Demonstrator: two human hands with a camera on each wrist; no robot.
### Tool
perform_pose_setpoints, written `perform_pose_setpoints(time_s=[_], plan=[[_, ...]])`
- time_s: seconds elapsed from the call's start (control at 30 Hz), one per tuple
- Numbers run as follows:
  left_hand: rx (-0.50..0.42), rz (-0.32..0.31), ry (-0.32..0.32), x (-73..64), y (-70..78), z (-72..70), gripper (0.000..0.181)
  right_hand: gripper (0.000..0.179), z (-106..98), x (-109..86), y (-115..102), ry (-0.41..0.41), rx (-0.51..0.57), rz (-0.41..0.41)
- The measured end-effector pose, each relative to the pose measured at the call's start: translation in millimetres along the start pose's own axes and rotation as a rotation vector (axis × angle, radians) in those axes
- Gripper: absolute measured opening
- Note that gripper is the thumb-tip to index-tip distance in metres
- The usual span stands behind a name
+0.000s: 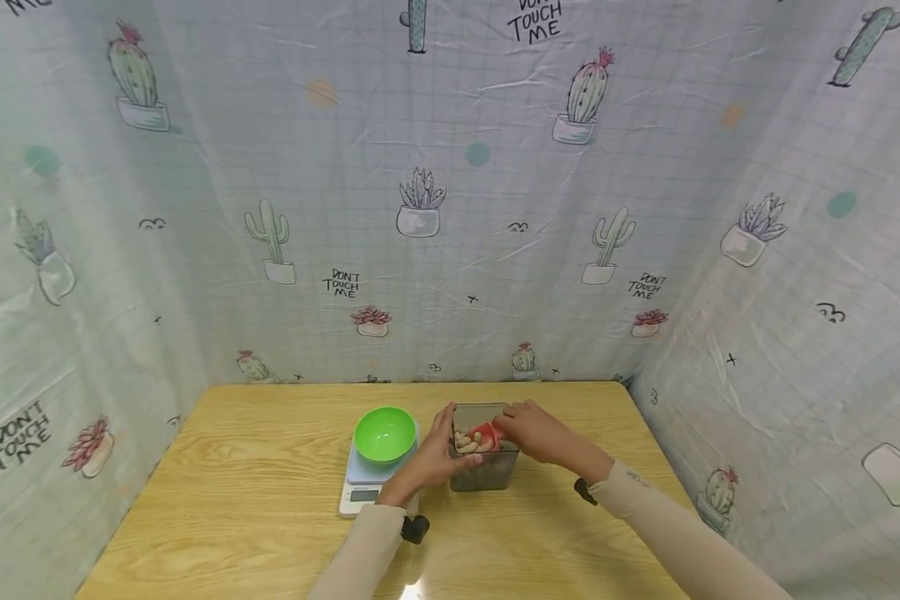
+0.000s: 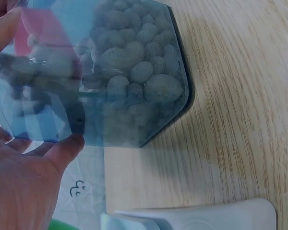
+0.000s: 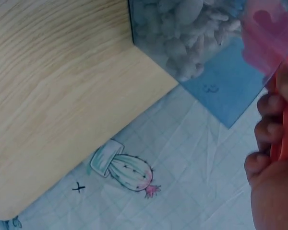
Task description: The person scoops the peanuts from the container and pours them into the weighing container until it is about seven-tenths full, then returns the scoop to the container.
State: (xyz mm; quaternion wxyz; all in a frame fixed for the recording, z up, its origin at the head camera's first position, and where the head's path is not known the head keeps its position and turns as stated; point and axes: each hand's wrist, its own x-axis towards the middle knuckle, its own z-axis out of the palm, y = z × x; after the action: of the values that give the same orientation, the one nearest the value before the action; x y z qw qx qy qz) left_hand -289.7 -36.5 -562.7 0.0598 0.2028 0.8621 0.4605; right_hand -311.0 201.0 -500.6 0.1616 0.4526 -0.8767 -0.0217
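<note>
My left hand [image 1: 425,468] wraps the near-left side of the clear tub [image 1: 483,467], thumb and fingers curled around its wall. Reads as bracing it so it doesn't slide while I dig. The left wrist view confirms it: thumb pressed on the tinted wall, peanuts [image 2: 134,72] packed inside against it.

My right hand [image 1: 540,433] comes in over the tub's open top, fingers closed around the handle of a red scoop [image 1: 486,436]. The scoop sits at the mouth of the tub with a few peanuts on it. The right wrist view shows my fingers [image 3: 269,139] curled on the orange-red handle, with the scoop bowl showing pink through the plastic.

The tub stands upright on the wooden table [image 1: 270,467], roughly centre, just to the right of the scale [image 1: 365,487] and near it. I can't tell whether they touch.

The green bowl [image 1: 385,434] sits on the scale platform with nothing visible in it, close beside the tub, so the scoop has only a short way to go. The scale display faces me; the reading is too small to make out.

A cactus-print cloth [image 1: 450,208] screens the table on three sides.
</note>
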Motion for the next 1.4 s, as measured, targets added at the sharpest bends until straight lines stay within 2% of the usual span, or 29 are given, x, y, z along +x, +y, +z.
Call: perform_pose_setpoints(time_s=[0.23,0.37,0.47,0.7,0.97,1.2,1.4], plan=[[-0.022,-0.001,-0.006,0.4,0.9,0.6,0.108,0.005,3.6,6.6,-8.8,-0.018,-0.01,0.006],[-0.011,-0.016,-0.007,-0.7,-0.4,2.4,0.11,0.008,7.7,1.7,-8.7,-0.041,0.052,0.086],[-0.011,-0.024,0.005,-1.4,-0.1,2.9,0.111,0.013,10.8,-3.0,-5.0,-0.022,0.105,0.134],[-0.013,-0.034,0.0,-3.2,1.7,1.3,0.11,0.013,12.2,-13.9,2.0,0.059,0.207,0.158],[-0.029,-0.033,-0.001,-1.4,1.9,-0.5,0.111,0.02,15.0,-24.8,7.4,0.091,0.327,0.276],[-0.03,-0.011,0.016,-1.3,6.8,-4.1,0.119,0.021,16.6,-29.7,11.0,0.147,0.349,0.317],[0.038,0.032,0.051,-7.2,20.2,-15.2,0.116,0.022,10.8,-29.9,12.1,0.125,0.345,0.34]])
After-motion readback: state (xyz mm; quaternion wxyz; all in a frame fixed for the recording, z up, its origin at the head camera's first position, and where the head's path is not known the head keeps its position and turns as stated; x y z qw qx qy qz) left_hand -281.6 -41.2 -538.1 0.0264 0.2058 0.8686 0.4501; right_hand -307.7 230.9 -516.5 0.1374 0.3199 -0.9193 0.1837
